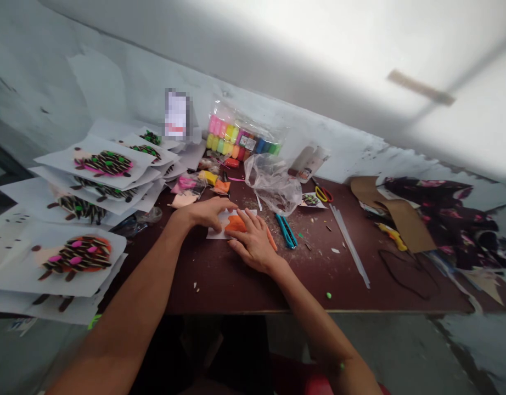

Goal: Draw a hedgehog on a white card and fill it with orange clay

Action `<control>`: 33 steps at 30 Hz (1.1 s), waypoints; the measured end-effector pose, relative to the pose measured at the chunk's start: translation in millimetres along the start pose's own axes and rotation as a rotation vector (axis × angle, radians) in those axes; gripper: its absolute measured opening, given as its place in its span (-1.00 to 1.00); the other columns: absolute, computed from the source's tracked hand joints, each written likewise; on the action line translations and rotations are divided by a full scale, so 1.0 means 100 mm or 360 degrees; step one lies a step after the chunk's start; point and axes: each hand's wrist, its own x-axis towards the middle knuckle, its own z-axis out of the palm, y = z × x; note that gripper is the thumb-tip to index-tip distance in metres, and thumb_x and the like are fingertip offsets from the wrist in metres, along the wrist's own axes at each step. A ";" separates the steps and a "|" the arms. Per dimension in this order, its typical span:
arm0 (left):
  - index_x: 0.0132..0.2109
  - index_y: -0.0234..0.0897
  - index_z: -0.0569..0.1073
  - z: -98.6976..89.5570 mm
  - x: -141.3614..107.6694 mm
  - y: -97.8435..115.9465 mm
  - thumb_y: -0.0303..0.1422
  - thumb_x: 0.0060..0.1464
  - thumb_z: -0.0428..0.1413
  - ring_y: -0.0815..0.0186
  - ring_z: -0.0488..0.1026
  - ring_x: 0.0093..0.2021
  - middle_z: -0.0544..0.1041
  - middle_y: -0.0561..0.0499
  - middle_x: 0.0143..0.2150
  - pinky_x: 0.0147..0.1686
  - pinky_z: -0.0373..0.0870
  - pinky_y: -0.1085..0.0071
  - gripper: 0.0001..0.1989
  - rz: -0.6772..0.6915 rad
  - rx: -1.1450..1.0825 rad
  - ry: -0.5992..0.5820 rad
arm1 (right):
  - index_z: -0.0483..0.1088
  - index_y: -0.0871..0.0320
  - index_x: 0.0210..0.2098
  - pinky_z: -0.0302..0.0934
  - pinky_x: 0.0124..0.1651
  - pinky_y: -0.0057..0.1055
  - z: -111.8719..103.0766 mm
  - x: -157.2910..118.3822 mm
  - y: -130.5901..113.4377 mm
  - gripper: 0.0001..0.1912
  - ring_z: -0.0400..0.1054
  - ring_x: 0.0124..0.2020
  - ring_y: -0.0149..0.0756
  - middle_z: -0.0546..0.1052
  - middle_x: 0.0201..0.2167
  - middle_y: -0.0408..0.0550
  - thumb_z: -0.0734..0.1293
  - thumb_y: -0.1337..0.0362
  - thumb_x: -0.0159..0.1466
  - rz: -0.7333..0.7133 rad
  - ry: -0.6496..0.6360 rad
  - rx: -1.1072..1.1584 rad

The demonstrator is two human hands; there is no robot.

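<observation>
A small white sheet of paper (215, 232) lies on the dark table, bearing a flattened patch of orange clay (235, 224). My right hand (253, 241) rests over the patch with its fingers stretched out and apart, pressing on the clay and covering part of it. At the sheet's left side, my left hand (209, 213) touches the paper; its thumb and fingers are apart and nothing is gripped. An orange stick-like piece (271, 240) shows just beyond my right fingers. Close by on the right is a teal box cutter (286, 230).
Stacked sheets with clay hedgehogs (78, 258) fill the left. Behind are opened clay packets (189, 184), a pack of coloured clay (245, 137) and a clear plastic bag (273, 184). Rightward lie scissors (324, 193), glue sticks (349, 244) and a yellow glue gun (391, 236).
</observation>
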 end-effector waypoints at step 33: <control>0.33 -0.14 0.29 -0.01 -0.02 0.02 -0.44 -0.20 0.20 0.05 0.26 0.32 0.36 -0.05 0.31 0.33 0.20 0.18 -0.16 0.0030 -0.0019 0.0005 | 0.44 -0.09 0.22 -0.25 0.44 0.11 0.04 -0.02 0.00 -0.56 -0.22 0.50 0.06 0.04 0.49 -0.01 0.26 -0.01 0.42 -0.0031 0.0099 -0.0188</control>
